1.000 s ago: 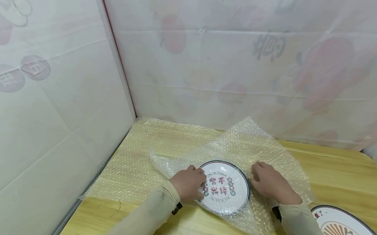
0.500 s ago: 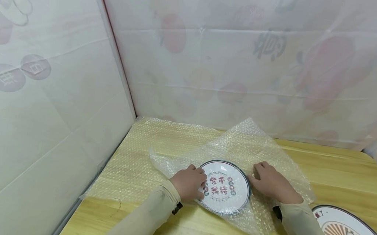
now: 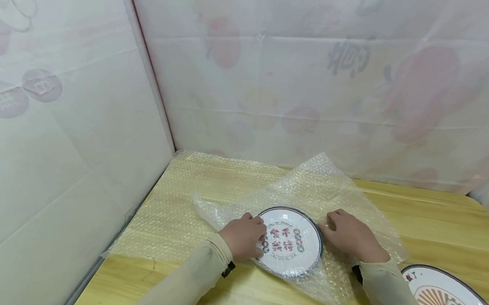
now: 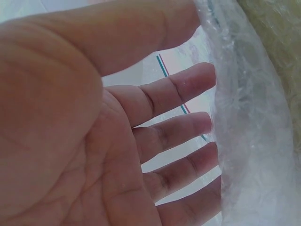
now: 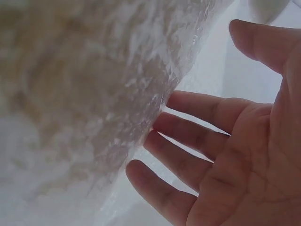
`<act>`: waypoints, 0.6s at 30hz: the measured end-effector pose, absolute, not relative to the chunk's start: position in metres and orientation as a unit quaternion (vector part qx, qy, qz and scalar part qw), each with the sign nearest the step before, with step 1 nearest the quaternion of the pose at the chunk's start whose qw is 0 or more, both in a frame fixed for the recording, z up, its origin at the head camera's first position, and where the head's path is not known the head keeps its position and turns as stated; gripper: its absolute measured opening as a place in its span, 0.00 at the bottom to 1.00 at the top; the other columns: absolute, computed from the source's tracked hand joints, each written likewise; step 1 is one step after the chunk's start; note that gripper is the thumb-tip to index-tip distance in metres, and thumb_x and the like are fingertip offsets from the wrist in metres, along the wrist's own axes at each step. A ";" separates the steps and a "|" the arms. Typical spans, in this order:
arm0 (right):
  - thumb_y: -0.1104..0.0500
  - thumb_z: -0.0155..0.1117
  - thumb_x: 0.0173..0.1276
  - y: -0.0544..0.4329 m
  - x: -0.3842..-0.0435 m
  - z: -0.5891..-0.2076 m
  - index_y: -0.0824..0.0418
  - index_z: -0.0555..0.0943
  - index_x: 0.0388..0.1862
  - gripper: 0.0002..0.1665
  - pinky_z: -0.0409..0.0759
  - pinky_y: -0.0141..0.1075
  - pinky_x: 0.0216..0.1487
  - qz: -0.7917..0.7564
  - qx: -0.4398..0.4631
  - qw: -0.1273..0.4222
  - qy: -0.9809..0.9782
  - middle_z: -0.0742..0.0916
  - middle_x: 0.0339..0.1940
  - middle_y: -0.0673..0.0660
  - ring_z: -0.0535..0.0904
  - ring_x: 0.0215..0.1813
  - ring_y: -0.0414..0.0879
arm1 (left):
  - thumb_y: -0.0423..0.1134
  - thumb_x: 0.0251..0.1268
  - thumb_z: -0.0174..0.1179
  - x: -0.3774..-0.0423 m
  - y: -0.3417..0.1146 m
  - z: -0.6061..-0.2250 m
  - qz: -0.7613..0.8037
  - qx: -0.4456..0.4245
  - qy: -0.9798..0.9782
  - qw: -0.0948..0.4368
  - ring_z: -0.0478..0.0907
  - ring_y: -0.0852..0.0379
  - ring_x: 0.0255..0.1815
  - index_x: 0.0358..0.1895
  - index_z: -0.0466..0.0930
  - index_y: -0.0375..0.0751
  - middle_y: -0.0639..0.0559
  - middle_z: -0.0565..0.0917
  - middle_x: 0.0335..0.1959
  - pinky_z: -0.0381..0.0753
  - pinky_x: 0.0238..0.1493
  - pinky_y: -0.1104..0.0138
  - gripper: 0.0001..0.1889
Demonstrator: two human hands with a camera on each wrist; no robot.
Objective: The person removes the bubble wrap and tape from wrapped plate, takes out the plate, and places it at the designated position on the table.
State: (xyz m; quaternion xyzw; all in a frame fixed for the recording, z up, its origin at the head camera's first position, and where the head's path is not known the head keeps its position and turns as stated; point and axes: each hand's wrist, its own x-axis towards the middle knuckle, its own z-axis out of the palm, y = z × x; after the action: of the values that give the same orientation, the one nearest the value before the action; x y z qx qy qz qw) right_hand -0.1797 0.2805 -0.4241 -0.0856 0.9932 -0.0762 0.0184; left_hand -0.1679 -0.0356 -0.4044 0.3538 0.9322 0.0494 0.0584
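A white plate (image 3: 289, 264) with a dark green rim and red lettering lies on the table, with clear bubble wrap (image 3: 324, 293) folded over part of its face. My left hand (image 3: 244, 237) rests at the plate's left edge. In the left wrist view its fingers (image 4: 162, 134) are nearly straight, their tips touching the bubble wrap. My right hand (image 3: 354, 237) is just right of the plate, its thumb near the rim. Loosely extended fingers (image 5: 181, 155) meet the wrap's surface in the right wrist view. The plate's underside is hidden.
A larger white plate (image 3: 428, 278) with an orange sunburst print lies at the right front, partly behind the right sleeve. More bubble wrap (image 3: 179, 214) covers the table's back left. Printed fabric walls (image 3: 254, 86) stand behind and to the left of the wooden table (image 3: 441, 225).
The right hand has shifted slightly left, bringing its thumb nearer the plate's rim. The left hand stays at the plate's edge. The whole view drifts a little.
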 end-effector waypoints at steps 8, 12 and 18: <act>0.37 0.52 0.79 0.275 -0.176 -0.417 0.56 0.76 0.32 0.26 0.77 0.49 0.35 -0.044 -0.099 0.014 0.994 0.80 0.32 0.54 0.76 0.33 0.50 | 0.53 0.61 0.73 -0.168 -0.036 -0.406 0.047 0.358 0.931 0.054 0.71 0.58 0.43 0.37 0.79 0.51 0.60 0.75 0.38 0.75 0.37 0.70 0.14; 0.37 0.53 0.79 0.274 -0.174 -0.416 0.54 0.73 0.29 0.25 0.72 0.45 0.32 -0.043 -0.097 0.008 0.994 0.76 0.28 0.51 0.71 0.29 0.46 | 0.53 0.61 0.72 -0.168 -0.036 -0.405 0.049 0.364 0.929 0.053 0.71 0.58 0.44 0.37 0.79 0.51 0.60 0.75 0.39 0.75 0.37 0.70 0.14; 0.43 0.57 0.77 0.275 -0.174 -0.419 0.57 0.76 0.35 0.19 0.76 0.47 0.34 -0.055 -0.098 0.017 0.993 0.79 0.34 0.53 0.75 0.34 0.49 | 0.49 0.65 0.69 -0.169 -0.039 -0.403 0.067 0.368 0.926 0.053 0.74 0.56 0.49 0.41 0.83 0.51 0.59 0.79 0.45 0.79 0.43 0.68 0.09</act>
State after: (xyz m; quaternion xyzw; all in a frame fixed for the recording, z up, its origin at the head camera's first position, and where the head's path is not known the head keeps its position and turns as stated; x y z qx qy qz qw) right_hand -0.1745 0.2748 -0.4190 -0.0983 0.9935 -0.0554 0.0167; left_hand -0.1686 -0.0393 -0.4030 0.3683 0.9258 0.0671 0.0526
